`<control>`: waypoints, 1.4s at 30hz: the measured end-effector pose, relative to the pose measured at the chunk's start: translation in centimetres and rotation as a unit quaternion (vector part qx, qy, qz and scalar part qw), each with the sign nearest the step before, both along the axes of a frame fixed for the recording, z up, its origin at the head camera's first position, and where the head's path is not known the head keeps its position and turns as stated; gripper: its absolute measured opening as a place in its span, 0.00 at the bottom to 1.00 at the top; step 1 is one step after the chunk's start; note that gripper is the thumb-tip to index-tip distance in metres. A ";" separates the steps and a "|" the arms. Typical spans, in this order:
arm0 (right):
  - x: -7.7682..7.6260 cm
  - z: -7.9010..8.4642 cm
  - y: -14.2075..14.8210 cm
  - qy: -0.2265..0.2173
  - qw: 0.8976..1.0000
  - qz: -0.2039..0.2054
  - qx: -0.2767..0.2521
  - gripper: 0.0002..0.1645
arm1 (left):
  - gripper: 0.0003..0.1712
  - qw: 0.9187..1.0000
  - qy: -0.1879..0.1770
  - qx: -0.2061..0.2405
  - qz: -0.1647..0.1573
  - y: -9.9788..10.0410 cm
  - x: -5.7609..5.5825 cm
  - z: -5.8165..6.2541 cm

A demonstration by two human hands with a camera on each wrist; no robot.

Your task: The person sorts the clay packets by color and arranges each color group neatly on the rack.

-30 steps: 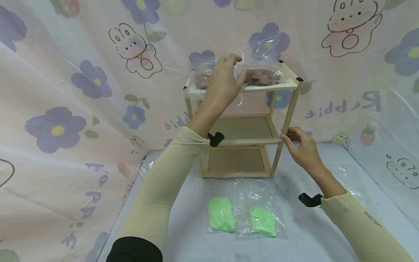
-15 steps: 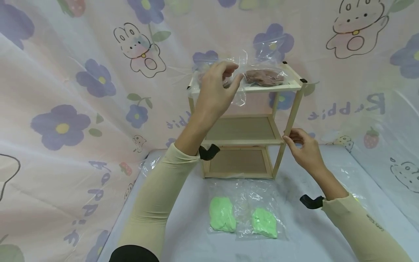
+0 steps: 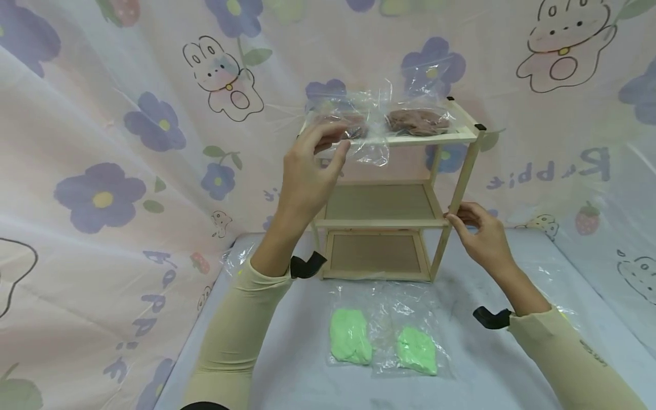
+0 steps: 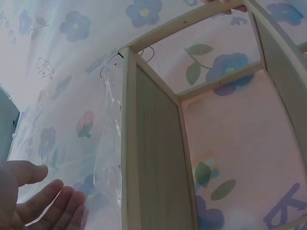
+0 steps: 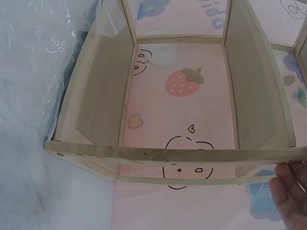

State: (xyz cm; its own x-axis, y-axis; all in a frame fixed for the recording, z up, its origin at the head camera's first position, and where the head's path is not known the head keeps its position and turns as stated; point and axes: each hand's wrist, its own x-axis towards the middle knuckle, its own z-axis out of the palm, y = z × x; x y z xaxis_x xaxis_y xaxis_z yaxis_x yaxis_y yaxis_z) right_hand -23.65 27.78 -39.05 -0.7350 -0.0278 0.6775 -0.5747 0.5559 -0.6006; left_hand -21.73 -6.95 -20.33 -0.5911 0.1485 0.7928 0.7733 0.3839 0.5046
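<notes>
Shelf rack of pale wood (image 3: 379,223), three tiers, is pinched at its near right post (image 3: 464,176) by the right hand (image 3: 482,233), probably so it won't wobble. Up top, two clear plastic bags of brown stuff (image 3: 417,121) are laid flat, presumably for stability. Nothing's held by the left hand (image 3: 307,176), fingers loosely curved, near the left bag. Bright green bagged lumps (image 3: 351,336) are parked nearer on the white table (image 3: 287,353).

Head view faces the rack (image 3: 384,223), wrist views nearer.
</notes>
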 end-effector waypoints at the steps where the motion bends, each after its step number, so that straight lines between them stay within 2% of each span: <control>1: 0.0 -0.1 0.0 -0.001 1.000 0.002 -0.001 0.15 | 0.16 1.000 0.002 0.005 -0.004 -0.2 0.1 -0.1; 10: 0.1 -0.1 0.1 -0.008 1.000 -0.006 -0.001 0.15 | 0.15 0.998 0.029 0.037 -0.039 -3.0 0.5 -2.2; 15: 0.1 0.0 0.0 -0.008 1.000 -0.004 -0.003 0.15 | 0.15 0.999 0.025 0.040 -0.022 -5.2 0.7 -3.8; 29: -0.1 -0.1 0.0 -0.010 1.000 -0.006 -0.007 0.16 | 0.19 0.997 -0.062 0.018 0.031 -10.1 0.2 -9.1; 36: 0.0 -0.1 0.0 -0.016 1.000 -0.006 -0.012 0.16 | 0.19 0.993 -0.108 0.018 0.046 -11.6 -0.1 -11.8; 42: -0.1 -0.1 0.0 -0.012 1.000 -0.006 -0.011 0.15 | 0.20 0.986 -0.153 0.018 0.070 -13.0 -0.1 -14.2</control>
